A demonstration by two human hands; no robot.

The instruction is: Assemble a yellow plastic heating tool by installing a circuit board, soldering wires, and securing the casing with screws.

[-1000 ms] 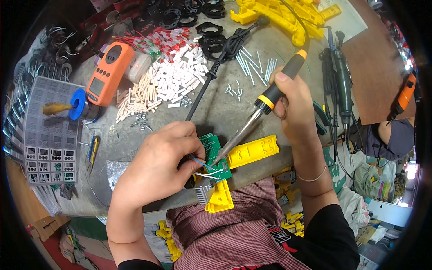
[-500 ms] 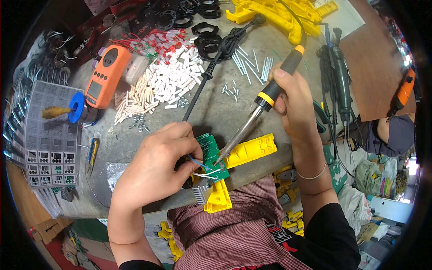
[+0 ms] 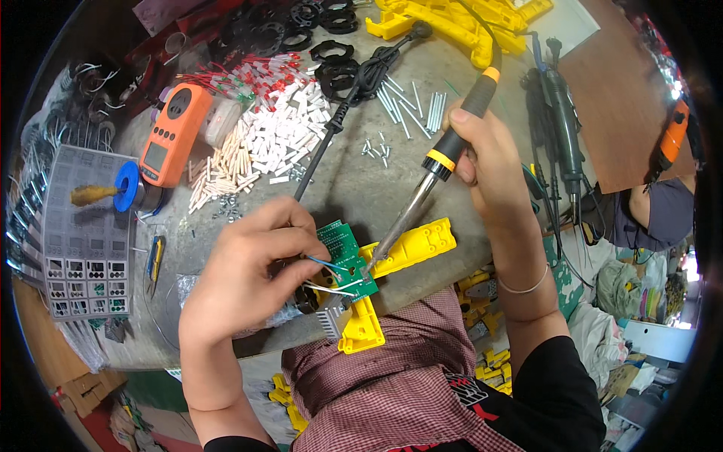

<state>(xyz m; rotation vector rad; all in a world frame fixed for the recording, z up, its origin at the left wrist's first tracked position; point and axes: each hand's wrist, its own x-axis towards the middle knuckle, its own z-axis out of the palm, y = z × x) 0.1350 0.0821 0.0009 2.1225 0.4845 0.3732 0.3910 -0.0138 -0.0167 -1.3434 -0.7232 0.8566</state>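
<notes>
My right hand (image 3: pixel 486 147) is wrapped round the black handle of a soldering iron (image 3: pixel 413 209). Its tip meets the lower right part of a green circuit board (image 3: pixel 343 245). A blue wire (image 3: pixel 325 263) runs from the board into the pinched thumb and fingers of my left hand (image 3: pixel 263 264). White wires (image 3: pixel 335 289) lead off the board just below. Under the board lies a yellow plastic housing (image 3: pixel 422 242), its grip part pointing toward me. A finned grey heatsink (image 3: pixel 329 322) sits at the board's near side. The fingertips partly cover the board's left edge.
Beyond my left hand are piles of white sleeves (image 3: pixel 290 132) and loose screws (image 3: pixel 376 148). An orange meter (image 3: pixel 175 135) and a blue solder spool (image 3: pixel 129 187) stand at left. A black cord (image 3: pixel 331 128) crosses the bench. Another iron (image 3: pixel 565 139) lies at right.
My left fingers have drawn slightly left, off the board, and more of the blue wire shows. The iron's tip stays at about the same spot on the board.
</notes>
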